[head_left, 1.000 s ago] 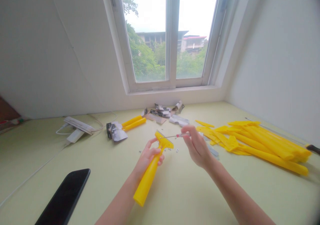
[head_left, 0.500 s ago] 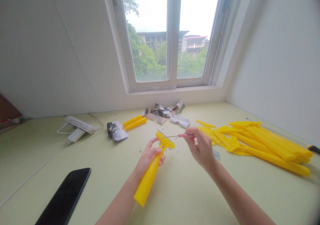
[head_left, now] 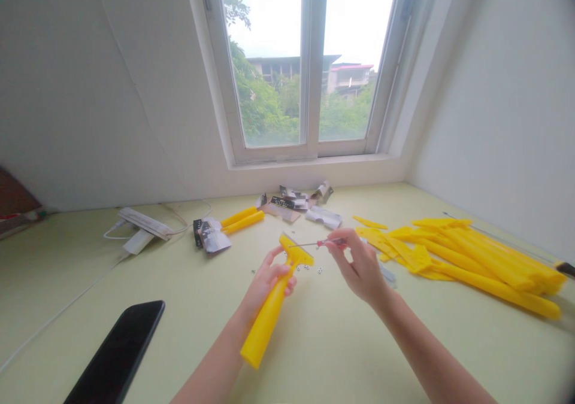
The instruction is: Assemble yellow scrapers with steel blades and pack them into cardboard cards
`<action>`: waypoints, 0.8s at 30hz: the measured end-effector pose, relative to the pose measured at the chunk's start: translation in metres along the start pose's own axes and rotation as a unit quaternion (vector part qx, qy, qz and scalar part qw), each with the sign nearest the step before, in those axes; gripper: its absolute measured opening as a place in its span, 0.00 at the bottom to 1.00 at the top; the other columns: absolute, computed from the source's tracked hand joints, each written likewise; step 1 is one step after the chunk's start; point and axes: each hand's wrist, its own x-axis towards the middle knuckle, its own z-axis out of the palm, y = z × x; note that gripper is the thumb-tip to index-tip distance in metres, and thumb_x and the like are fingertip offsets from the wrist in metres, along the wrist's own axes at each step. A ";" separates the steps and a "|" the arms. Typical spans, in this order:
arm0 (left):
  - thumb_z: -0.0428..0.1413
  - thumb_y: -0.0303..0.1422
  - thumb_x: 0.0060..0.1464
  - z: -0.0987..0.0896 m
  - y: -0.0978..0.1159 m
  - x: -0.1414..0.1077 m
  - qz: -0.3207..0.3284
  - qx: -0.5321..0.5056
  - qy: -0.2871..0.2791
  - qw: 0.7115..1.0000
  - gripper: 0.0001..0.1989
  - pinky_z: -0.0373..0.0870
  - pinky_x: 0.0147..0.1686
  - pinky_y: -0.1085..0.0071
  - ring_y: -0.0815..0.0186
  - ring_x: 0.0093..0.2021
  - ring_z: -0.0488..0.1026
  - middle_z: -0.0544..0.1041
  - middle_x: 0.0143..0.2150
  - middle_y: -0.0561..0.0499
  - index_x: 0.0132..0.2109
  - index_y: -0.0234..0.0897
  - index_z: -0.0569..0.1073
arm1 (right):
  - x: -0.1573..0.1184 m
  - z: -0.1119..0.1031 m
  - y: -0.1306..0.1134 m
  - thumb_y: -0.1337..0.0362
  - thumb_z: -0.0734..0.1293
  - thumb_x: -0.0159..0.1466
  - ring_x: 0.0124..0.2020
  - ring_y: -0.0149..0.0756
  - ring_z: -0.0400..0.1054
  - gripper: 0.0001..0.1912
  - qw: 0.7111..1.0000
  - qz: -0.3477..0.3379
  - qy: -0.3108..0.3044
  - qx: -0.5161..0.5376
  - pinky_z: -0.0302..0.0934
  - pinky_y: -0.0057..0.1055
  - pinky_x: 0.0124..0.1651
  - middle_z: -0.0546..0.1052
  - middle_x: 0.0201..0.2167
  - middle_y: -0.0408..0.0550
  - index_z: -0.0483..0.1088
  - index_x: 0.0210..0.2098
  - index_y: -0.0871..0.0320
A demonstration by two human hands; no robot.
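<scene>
We see the left hand (head_left: 266,281) clenched round a yellow plastic scraper (head_left: 265,332). The right hand (head_left: 359,266) pinches a small screwdriver (head_left: 332,243), its tip just beside the scraper's head.

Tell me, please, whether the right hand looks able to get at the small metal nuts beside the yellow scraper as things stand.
Probably yes: the right hand hangs close beside the small metal nuts, with nothing between them, though it pinches a small screwdriver.
</scene>
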 end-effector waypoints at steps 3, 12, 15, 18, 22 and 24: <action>0.53 0.27 0.41 0.000 -0.001 0.000 0.000 0.000 0.001 1.000 0.31 0.54 0.18 0.80 0.78 0.19 0.63 0.70 0.37 0.48 0.55 0.41 0.54 | 0.001 -0.001 -0.002 0.66 0.61 0.60 0.24 0.28 0.66 0.01 1.000 -0.014 0.022 -0.007 0.61 0.24 0.25 0.71 0.25 0.42 0.61 0.33 0.55; 0.52 0.26 0.42 0.002 0.000 -0.002 -0.001 0.000 -0.002 1.000 0.30 0.54 0.18 0.80 0.78 0.19 0.63 0.69 0.37 0.48 0.54 0.41 0.54 | 0.003 -0.002 -0.001 0.64 0.63 0.58 0.22 0.28 0.62 0.04 0.999 -0.016 0.041 -0.032 0.56 0.23 0.21 0.67 0.20 0.41 0.62 0.28 0.57; 0.52 0.26 0.43 0.001 0.000 -0.002 0.000 -0.001 -0.005 1.000 0.29 0.54 0.18 0.80 0.78 0.19 0.63 0.69 0.36 0.49 0.54 0.41 0.54 | 0.003 -0.002 0.000 0.64 0.60 0.60 0.25 0.29 0.65 0.03 0.999 -0.006 0.025 -0.022 0.59 0.24 0.24 0.70 0.26 0.44 0.62 0.32 0.57; 0.51 0.26 0.43 -0.001 0.000 0.000 0.002 -0.003 -0.006 1.000 0.28 0.55 0.18 0.81 0.78 0.19 0.63 0.68 0.35 0.50 0.54 0.41 0.54 | 0.002 -0.003 0.000 0.65 0.57 0.61 0.30 0.32 0.67 0.05 1.000 0.000 -0.027 -0.011 0.62 0.26 0.29 0.72 0.31 0.46 0.61 0.37 0.57; 0.52 0.26 0.43 -0.003 0.000 0.002 0.001 -0.006 -0.007 1.000 0.29 0.54 0.18 0.81 0.77 0.19 0.63 0.67 0.33 0.52 0.54 0.41 0.54 | 0.002 -0.003 0.001 0.65 0.55 0.62 0.31 0.32 0.67 0.06 0.998 0.013 -0.052 -0.011 0.62 0.27 0.33 0.71 0.33 0.46 0.60 0.39 0.57; 0.52 0.26 0.42 -0.003 0.000 0.002 0.000 -0.007 -0.008 1.000 0.30 0.54 0.18 0.81 0.77 0.19 0.63 0.67 0.33 0.52 0.54 0.41 0.54 | 0.002 -0.003 0.002 0.65 0.56 0.62 0.30 0.31 0.67 0.05 0.999 0.017 -0.050 -0.004 0.62 0.27 0.33 0.71 0.33 0.46 0.60 0.38 0.56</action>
